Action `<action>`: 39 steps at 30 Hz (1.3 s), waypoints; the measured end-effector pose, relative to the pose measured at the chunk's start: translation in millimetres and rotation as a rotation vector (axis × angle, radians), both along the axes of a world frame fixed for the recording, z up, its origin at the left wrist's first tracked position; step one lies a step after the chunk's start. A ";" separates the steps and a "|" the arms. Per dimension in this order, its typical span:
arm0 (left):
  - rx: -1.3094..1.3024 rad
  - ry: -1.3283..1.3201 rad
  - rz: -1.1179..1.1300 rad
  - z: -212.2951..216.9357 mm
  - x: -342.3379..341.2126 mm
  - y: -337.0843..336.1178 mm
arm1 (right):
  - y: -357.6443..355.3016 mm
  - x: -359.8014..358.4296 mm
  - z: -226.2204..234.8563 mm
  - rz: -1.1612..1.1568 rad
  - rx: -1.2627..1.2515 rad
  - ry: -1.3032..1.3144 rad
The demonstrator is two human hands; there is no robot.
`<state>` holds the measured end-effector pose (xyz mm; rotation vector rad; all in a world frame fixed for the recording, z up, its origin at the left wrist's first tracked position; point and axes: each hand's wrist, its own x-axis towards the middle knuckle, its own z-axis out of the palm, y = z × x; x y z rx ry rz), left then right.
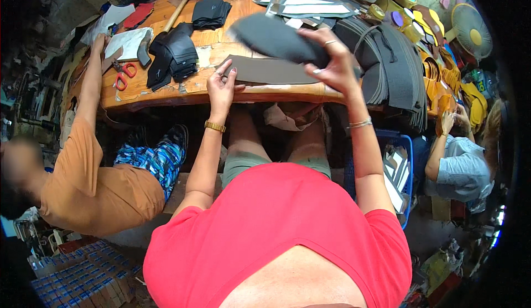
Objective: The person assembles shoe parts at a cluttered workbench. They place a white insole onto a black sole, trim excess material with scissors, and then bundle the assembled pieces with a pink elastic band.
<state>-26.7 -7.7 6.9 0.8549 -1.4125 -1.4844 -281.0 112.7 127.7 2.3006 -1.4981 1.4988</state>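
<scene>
Dark cut pieces handled at the table [166,95]

The right hand [334,59] gripped a dark sole piece [276,37] raised above the table; the left hand [221,84] lay flat, fingers spread, on a grey strip [271,70] there. Steady pressure would probably prevent slipping.

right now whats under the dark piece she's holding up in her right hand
The right hand lifts a dark grey piece above the wooden table. Below it lies a flat brown strip, pressed by the left hand. The strip's far edge is covered.

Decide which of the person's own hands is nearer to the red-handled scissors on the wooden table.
Left. The left hand rests on the table's near edge, right of the red-handled scissors; the right hand is farther right, holding a dark piece.
</scene>
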 end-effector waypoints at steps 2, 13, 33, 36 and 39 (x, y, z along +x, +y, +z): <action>-0.030 0.042 -0.028 -17.4 6.3 -12.0 | -16.8 13.1 -29.7 0.032 0.156 0.087; -0.067 -0.162 -0.031 -1.0 46.6 -21.4 | 0.3 -27.9 -60.0 -0.111 0.221 -0.323; -1.007 -0.782 0.140 19.9 13.6 -7.8 | 42.4 10.9 -53.0 0.533 0.287 -1.640; -0.690 -0.462 -0.130 40.9 -3.9 28.9 | 34.7 36.8 -53.4 0.522 0.271 -1.649; 0.050 -0.064 -0.612 43.0 -15.3 56.2 | 24.3 53.3 -50.8 0.560 0.250 -1.655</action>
